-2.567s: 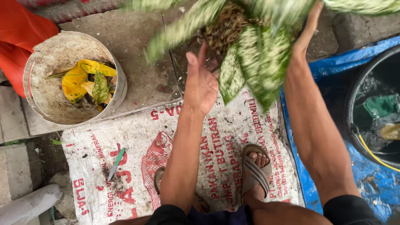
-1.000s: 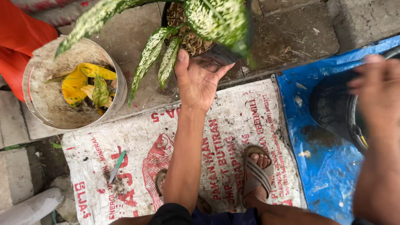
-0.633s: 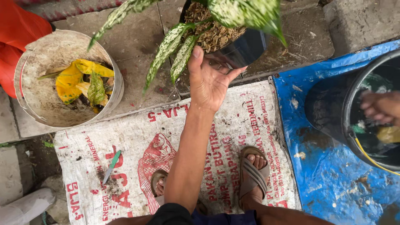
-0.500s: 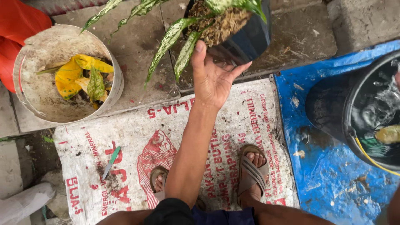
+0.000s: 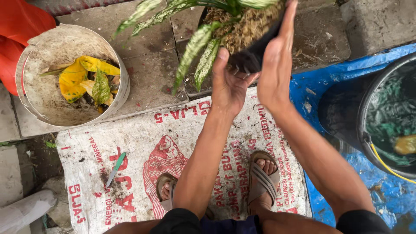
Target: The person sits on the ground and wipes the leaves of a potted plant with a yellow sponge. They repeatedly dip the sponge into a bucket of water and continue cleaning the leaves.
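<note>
The printed white sack [image 5: 173, 147] spread flat on the ground is the landmark here, and everything else sits around it. Just past its far edge the person holds a potted plant [image 5: 234, 30] with long green-and-cream speckled leaves, tipped on its side above the paving slabs [image 5: 151, 65], the root ball of pale fibrous soil showing at the mouth of the black pot [image 5: 249, 58]. The left hand [image 5: 227, 84] cups the pot from beneath with fingers curled round its base; the right hand [image 5: 277, 60] lies flat and open against the pot's side, fingers straight, pressing rather than gripping. To handle this well, it seems wise to keep the lower hand firmly under the pot's weight, keep the flat hand steadying the side, and hold the whole thing over the sack so loose soil lands there. To the right of the sack lies a blue tarpaulin [image 5: 312, 82] with a dark bucket [image 5: 381, 121] of murky water on it, a yellow handle at its rim. Off the sack's far-left corner stands a white bucket [image 5: 47, 56] holding yellow and green leaf trimmings. The sack itself carries red block lettering and a red fish-shaped emblem at its middle; the sandalled feet rest on its near half, and a small green-handled tool [image 5: 116, 168] lies on its left part.
</note>
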